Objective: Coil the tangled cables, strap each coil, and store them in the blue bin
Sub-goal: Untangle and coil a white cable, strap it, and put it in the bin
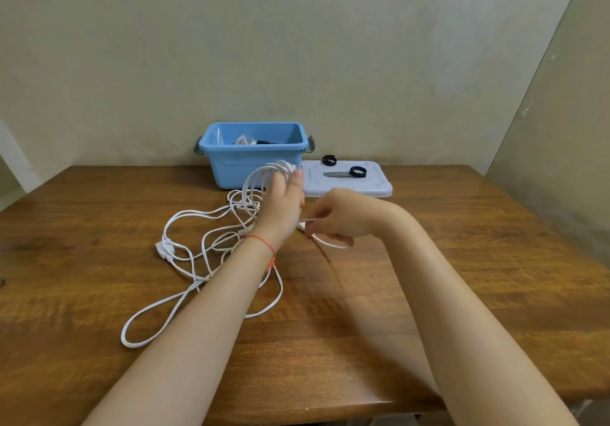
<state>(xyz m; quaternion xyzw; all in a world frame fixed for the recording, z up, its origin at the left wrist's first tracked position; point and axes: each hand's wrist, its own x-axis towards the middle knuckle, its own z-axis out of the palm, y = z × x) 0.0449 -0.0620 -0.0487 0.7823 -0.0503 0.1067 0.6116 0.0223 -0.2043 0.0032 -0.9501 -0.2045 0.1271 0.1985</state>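
Note:
A long white cable (185, 260) lies tangled on the wooden table (462, 260), with a white plug end (164, 250) at its left. Several loops of it hang over the raised fingers of my left hand (284, 207), which holds the coil upright. My right hand (336, 219) pinches a strand of the same cable just right of the left hand. The blue bin (254, 155) stands open at the back of the table with coiled cables inside. Two rolled black straps (329, 160) (357, 171) and a flat grey strap (336, 174) lie on the bin's pale lid (346, 186).
The lid lies flat to the right of the bin. A wall runs close behind the table and another closes in on the right. Loose cable loops spread over the table's left middle, reaching toward the front edge.

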